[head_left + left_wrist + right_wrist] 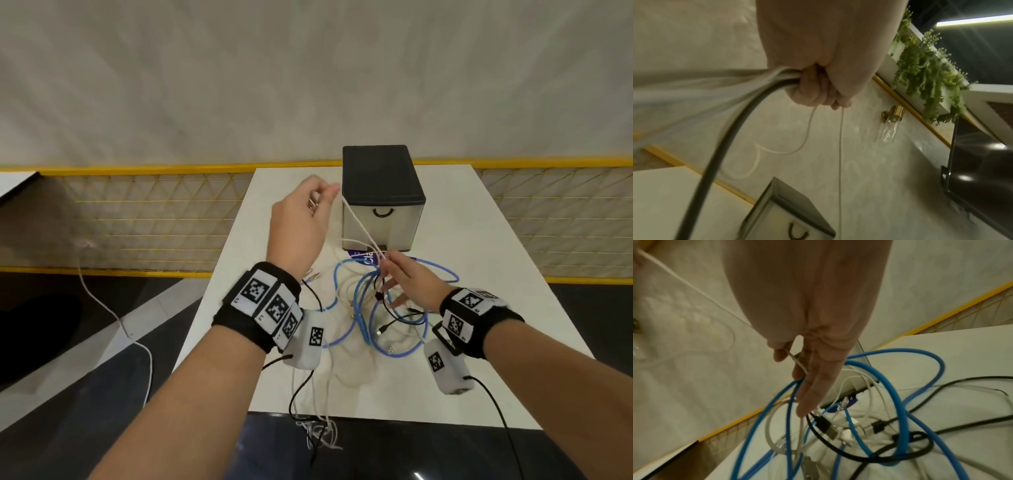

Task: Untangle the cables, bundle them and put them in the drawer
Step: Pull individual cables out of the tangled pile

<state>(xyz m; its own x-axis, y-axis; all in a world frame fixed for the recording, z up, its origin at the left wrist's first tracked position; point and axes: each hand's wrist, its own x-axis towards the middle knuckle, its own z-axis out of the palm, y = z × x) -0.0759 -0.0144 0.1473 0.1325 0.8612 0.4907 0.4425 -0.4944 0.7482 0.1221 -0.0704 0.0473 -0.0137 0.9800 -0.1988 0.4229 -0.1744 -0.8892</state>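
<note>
Left hand [303, 219] is raised over the far left of the tabletop [513, 291], fingers [813, 91] curled and gripping a white cable [359, 222]. That cable is running taut on a diagonal, from the left hand down and right to the right hand [407, 277]. Right hand is pinching the same white cable between thumb and forefinger just above the tangle; its other fingers [813, 389] are hanging straight. Blue cable [363, 308], black cable [920, 449] and more white ones are lying looped mid-tabletop, no clear long axis. Drawer unit [380, 202] is sitting at the far edge, drawer closed, handle facing near.
</note>
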